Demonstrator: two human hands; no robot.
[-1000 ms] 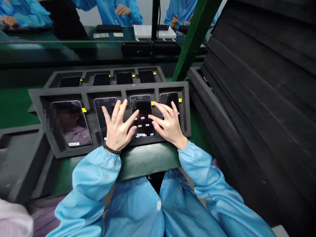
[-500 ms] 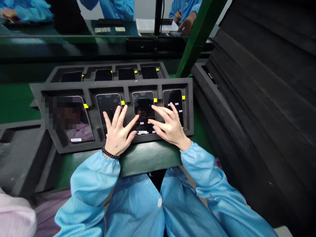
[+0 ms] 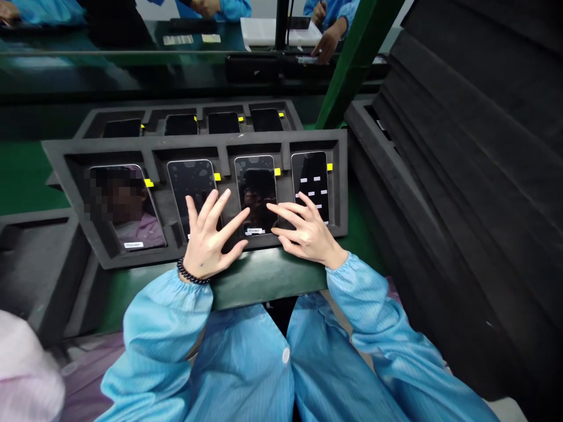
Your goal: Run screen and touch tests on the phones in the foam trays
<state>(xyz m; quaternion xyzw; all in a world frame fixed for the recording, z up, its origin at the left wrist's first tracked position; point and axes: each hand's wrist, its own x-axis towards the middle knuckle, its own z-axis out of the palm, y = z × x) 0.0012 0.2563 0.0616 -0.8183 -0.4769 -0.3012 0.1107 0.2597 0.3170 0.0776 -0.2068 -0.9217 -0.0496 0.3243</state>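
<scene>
A dark foam tray (image 3: 65,161) lies on the green bench and holds several glossy black phones, each with a yellow tab. My left hand (image 3: 206,240) has its fingers spread over the tray's near edge, between the second phone (image 3: 192,187) and the third phone (image 3: 255,190). My right hand (image 3: 308,231) is also spread flat, its fingertips at the lower right of the third phone, beside the fourth phone (image 3: 310,179). Neither hand holds anything. A beaded bracelet sits on my left wrist.
A second foam tray (image 3: 94,120) with several phones lies behind the first. An empty foam tray (image 3: 35,258) sits at the left. Tall stacks of black foam trays (image 3: 461,146) fill the right side. A green post (image 3: 347,64) rises behind. Other people's hands work across the bench (image 3: 325,44).
Both hands have slid back toward me, from resting on the phone screens to the tray's near edge. The fingers stay spread.
</scene>
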